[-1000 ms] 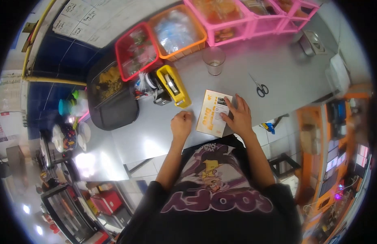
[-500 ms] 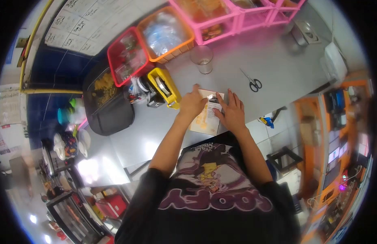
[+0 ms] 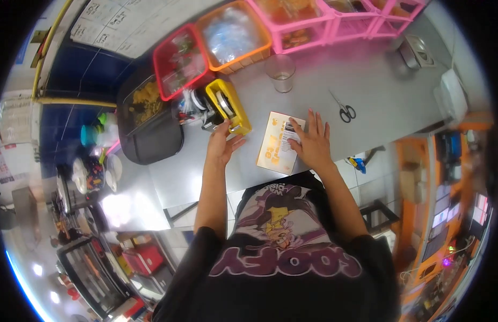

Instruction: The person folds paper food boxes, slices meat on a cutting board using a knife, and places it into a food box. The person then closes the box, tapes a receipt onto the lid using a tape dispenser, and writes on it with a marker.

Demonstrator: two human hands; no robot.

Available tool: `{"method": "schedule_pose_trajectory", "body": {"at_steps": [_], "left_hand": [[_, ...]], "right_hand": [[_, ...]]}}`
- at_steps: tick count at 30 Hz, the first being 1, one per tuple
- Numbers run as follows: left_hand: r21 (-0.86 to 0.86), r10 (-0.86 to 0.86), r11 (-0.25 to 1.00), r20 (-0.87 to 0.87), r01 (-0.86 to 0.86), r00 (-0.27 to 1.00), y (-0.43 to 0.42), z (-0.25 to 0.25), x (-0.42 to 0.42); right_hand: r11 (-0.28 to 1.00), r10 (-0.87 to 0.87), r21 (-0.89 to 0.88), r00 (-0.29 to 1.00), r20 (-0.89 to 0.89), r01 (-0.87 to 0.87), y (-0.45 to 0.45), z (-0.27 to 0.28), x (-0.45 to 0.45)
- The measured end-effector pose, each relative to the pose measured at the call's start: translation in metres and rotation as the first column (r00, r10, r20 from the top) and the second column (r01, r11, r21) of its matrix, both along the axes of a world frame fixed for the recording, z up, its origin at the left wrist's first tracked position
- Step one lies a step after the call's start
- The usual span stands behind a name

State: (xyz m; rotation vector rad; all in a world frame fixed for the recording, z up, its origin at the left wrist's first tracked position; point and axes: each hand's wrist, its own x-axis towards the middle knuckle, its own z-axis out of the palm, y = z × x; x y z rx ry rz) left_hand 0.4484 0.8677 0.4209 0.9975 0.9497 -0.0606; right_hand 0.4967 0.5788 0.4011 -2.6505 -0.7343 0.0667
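On the steel table lies a flat white package [image 3: 273, 142] with yellow-orange print and a white label near its right side. My right hand [image 3: 313, 146] rests on its right part with the fingers spread. Left of the package, my left hand [image 3: 223, 144] is at the front end of a yellow tape dispenser [image 3: 237, 115], fingers apart. Whether its fingertips touch the tape is too small to tell. A roll of tape sits in the dispenser.
Scissors [image 3: 345, 110] lie to the right, and a clear cup [image 3: 282, 80] stands behind the package. Red [image 3: 162, 72] and orange [image 3: 265, 52] baskets and pink bins [image 3: 335, 33] line the back. A dark container [image 3: 152, 142] of food is at left.
My left hand has let go of the package and moved left to the tape dispenser. My right hand stays on the package, now with fingers more spread. The view has shifted slightly.
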Motion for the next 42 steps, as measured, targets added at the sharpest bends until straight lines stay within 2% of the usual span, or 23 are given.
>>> {"method": "schedule_pose_trajectory", "body": {"at_steps": [4,6,8,10,11,12,13,14,19,21,24,25,26,28,29,31,34,36,37,39,40,41,42], "left_hand": [[0.020,-0.012,1.000,0.024,0.011,1.000,-0.003,-0.001,-0.001],[0.030,-0.016,0.999,0.218,0.009,0.976,0.001,-0.016,-0.006],[0.012,0.012,1.000,0.256,-0.015,0.967,-0.016,-0.019,-0.020],[0.106,0.134,0.981,0.233,-0.162,0.963,-0.035,-0.021,-0.030],[0.347,0.020,0.935,0.158,-0.075,0.987,-0.031,-0.043,-0.035],[0.344,0.030,0.936,0.149,-0.080,0.988,-0.032,-0.044,-0.035],[0.814,-0.114,0.580,0.031,0.041,0.993,-0.033,-0.044,-0.033],[0.988,-0.169,0.012,-0.147,0.151,0.974,-0.033,-0.042,-0.031],[0.890,-0.091,0.113,-0.433,0.442,0.897,-0.071,-0.016,-0.041],[0.798,-0.469,0.467,-0.143,0.382,0.871,-0.102,-0.009,-0.048],[0.506,-0.543,0.712,-0.043,0.487,0.839,-0.144,0.005,-0.036],[0.530,-0.515,0.704,-0.079,0.474,0.854,-0.147,-0.015,-0.039],[0.765,-0.529,0.406,-0.249,0.500,0.811,-0.148,-0.032,-0.044],[0.721,-0.455,0.205,-0.529,0.662,0.716,-0.148,-0.002,-0.046],[0.734,-0.414,0.207,-0.533,0.646,0.738,-0.136,0.005,-0.056],[0.607,-0.453,0.092,-0.680,0.789,0.576,-0.112,0.018,-0.071],[0.584,-0.353,0.084,-0.740,0.807,0.572,-0.031,0.017,-0.080],[0.722,-0.109,0.179,-0.661,0.669,0.742,0.026,0.019,-0.069],[0.843,-0.001,0.200,-0.509,0.499,0.861,0.050,0.012,-0.054],[0.968,0.183,0.138,-0.231,0.207,0.956,0.102,-0.013,-0.024],[0.932,0.196,0.158,-0.354,0.327,0.914,0.147,-0.082,-0.002],[0.896,0.212,0.317,-0.387,0.311,0.897,0.167,-0.094,0.014],[0.816,0.209,0.524,-0.399,0.242,0.893,0.172,-0.095,0.029]], "right_hand": [[0.981,-0.094,0.168,0.996,0.001,0.093,0.004,-0.005,-0.006],[0.970,-0.132,0.211,0.990,0.039,0.121,0.000,-0.007,-0.008],[0.950,-0.065,0.311,0.992,0.106,0.029,-0.006,-0.017,-0.009],[0.942,-0.030,0.336,0.990,0.134,-0.017,-0.008,-0.033,-0.012],[0.931,0.029,0.354,0.986,0.166,-0.087,-0.011,-0.040,-0.016],[0.932,0.038,0.351,0.987,0.157,-0.092,-0.014,-0.035,-0.019],[0.933,0.036,0.350,0.990,0.135,-0.082,-0.017,-0.028,-0.022],[0.933,0.031,0.353,0.992,0.120,-0.072,-0.019,-0.022,-0.022],[0.922,0.019,0.385,0.998,0.066,-0.043,-0.027,-0.017,-0.026],[0.924,0.020,0.381,0.999,0.027,-0.029,-0.032,-0.019,-0.032],[0.901,0.033,0.433,0.999,0.001,-0.030,-0.030,-0.021,-0.030],[0.903,0.016,0.429,1.000,-0.006,-0.012,-0.031,-0.025,-0.031],[0.901,0.010,0.433,1.000,-0.008,-0.005,-0.030,-0.028,-0.031],[0.899,0.029,0.437,1.000,0.012,-0.031,-0.027,-0.028,-0.032],[0.932,0.033,0.363,0.999,-0.030,-0.020,-0.025,-0.022,-0.036],[0.954,0.056,0.297,0.997,-0.052,-0.038,-0.020,-0.010,-0.046],[0.980,0.080,0.189,0.994,-0.078,-0.064,-0.017,-0.002,-0.055],[0.986,0.077,0.160,0.988,-0.135,-0.055,-0.015,-0.007,-0.056],[0.985,0.099,0.156,0.979,-0.180,-0.071,-0.016,-0.009,-0.054],[0.916,0.184,0.397,0.945,-0.270,-0.065,-0.021,-0.025,-0.055],[0.880,0.215,0.475,0.909,-0.358,-0.021,-0.022,-0.037,-0.055],[0.819,0.272,0.572,0.914,-0.301,-0.056,-0.022,-0.053,-0.054],[0.850,0.287,0.521,0.901,-0.325,-0.083,-0.022,-0.051,-0.051]]}}
